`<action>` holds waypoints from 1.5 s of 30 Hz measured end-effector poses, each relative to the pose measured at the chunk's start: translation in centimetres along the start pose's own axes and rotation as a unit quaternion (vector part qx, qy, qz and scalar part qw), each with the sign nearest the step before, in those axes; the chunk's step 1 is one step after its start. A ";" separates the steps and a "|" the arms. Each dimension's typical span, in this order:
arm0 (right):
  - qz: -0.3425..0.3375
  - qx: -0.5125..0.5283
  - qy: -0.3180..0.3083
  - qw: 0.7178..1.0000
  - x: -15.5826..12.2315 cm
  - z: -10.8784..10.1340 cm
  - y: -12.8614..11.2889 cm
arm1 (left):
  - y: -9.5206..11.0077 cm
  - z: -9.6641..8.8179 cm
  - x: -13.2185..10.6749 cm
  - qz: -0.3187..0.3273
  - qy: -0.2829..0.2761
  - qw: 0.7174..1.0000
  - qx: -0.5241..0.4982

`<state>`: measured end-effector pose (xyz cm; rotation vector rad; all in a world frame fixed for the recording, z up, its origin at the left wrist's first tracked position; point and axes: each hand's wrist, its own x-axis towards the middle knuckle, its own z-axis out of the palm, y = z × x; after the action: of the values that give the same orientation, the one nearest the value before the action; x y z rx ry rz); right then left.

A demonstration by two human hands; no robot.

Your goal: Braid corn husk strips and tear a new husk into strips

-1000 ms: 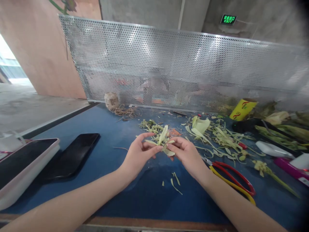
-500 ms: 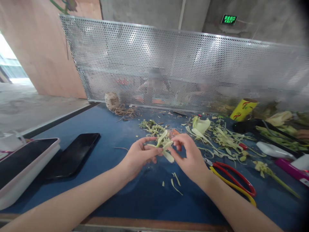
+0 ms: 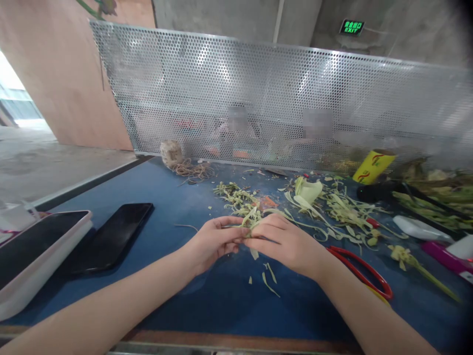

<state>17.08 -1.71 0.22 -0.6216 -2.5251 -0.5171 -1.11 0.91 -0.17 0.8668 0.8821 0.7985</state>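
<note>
Over the middle of the blue table, my left hand (image 3: 212,244) pinches a small bundle of pale green husk strips (image 3: 251,217) between thumb and fingers. My right hand (image 3: 288,244) closes on the same bundle from the other side, its fingers bent over it and hiding much of it. One pale strip end hangs below the fingertips. Under the hands lie a few thin green slivers (image 3: 269,283). Just beyond is a pile of small green pieces (image 3: 236,197). A cutting tool's red handle (image 3: 387,285) shows beside my right forearm, which covers its front.
Husk scraps (image 3: 340,212) and a broad husk leaf (image 3: 308,191) lie to the right, near a yellow roll (image 3: 374,166). At left are a black phone (image 3: 114,236) and a twine ball (image 3: 171,153). A perforated metal screen (image 3: 258,84) stands behind; people sit beyond it.
My right hand has moved left and turned over the bundle, hiding more of it. My right forearm now covers the front of the cutting tool. My left hand has barely moved.
</note>
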 end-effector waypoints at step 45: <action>0.322 0.229 0.072 0.916 0.2 0.9 -0.5 | 0.0 0.4 -0.2 0.185 -0.070 0.923 0.330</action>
<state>16.31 -1.67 -0.50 -1.1040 -2.0187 0.2524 -0.83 0.68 0.04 1.7049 0.8816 0.7508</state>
